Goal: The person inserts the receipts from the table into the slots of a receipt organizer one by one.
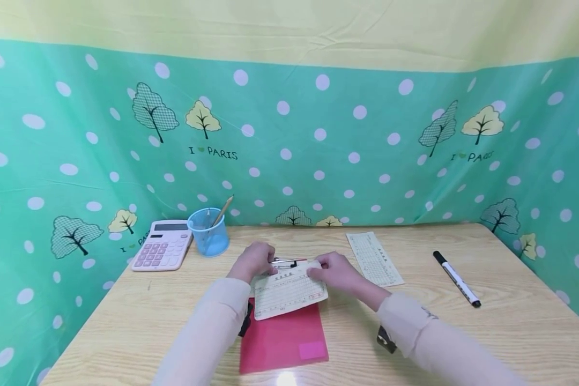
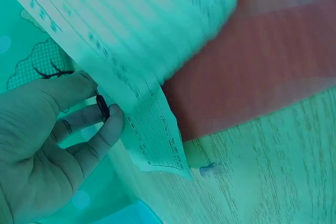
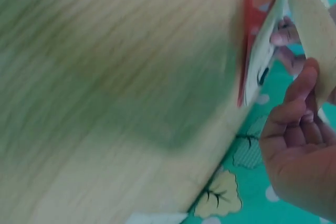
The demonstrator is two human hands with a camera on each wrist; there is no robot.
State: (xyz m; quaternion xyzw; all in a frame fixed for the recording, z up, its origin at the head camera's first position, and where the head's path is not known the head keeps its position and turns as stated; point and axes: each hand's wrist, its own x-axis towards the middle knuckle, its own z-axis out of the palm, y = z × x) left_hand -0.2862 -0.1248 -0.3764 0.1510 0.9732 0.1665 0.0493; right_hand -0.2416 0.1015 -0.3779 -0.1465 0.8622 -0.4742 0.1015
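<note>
A red folder (image 1: 284,343) lies on the table with a metal clip (image 1: 286,264) at its far end. My left hand (image 1: 254,260) is at the clip; in the left wrist view its thumb and fingertips pinch the clip's black tip (image 2: 103,107). With my right hand (image 1: 335,271) I pinch the upper right corner of a printed paper form (image 1: 289,292), tilted over the folder. Another sheet (image 2: 149,135) lies beneath it. From the right wrist, the held form stands lifted away from the sheet on the folder, with my right hand (image 3: 299,135) at its edge.
Another printed form (image 1: 375,258) lies at the back right, and a black-and-white marker (image 1: 457,280) lies farther right. At the back left stand a pink calculator (image 1: 163,245) and a blue mesh pen cup (image 1: 212,241) with a pencil. A polka-dot curtain (image 1: 318,161) hangs behind the table.
</note>
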